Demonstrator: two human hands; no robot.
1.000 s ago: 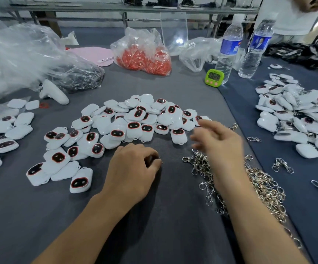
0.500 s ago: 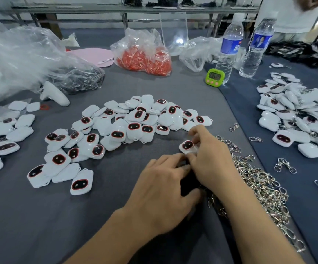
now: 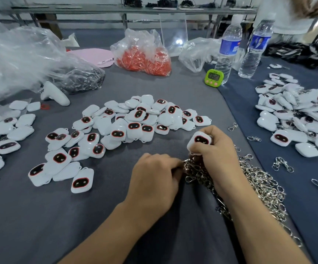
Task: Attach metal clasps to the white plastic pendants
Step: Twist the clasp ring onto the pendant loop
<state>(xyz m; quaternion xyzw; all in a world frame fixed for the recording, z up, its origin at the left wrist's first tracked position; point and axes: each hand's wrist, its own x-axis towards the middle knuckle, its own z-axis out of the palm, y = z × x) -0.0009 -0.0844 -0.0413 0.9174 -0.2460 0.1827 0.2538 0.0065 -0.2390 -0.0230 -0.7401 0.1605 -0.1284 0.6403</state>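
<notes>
Right now I have my right hand [image 3: 218, 156] curled round one white pendant [image 3: 199, 141]. It is pinched between thumb and fingers, dark face up, and lifted just off the grey cloth [image 3: 59, 216] at the near edge of the loose pile of pendants [image 3: 135, 121]. My left hand [image 3: 154, 178] lies beside it, knuckles up and fingers curled, with the fingertips pushed into the near edge of the heap of metal clasps [image 3: 253, 180]. The knuckles hide the tips, so I cannot tell whether they have closed on a single clasp or are only feeling among them.

The heap worries me most. The clasps lie hooked and looped through one another, so pulling on one will likely drag a string of neighbours with it and scatter them over the cloth, or snag and jerk free of the pinch.

The pendant is smooth and rounded, and only a few fingers hold it. If the left hand tugs hard while the two hands are this close, the pendant could twist or slip out.

I also cannot see its small hanging loop from here. If the loop points away from the left hand, the clasp will meet plain plastic and I will have to turn the pendant first.
</notes>
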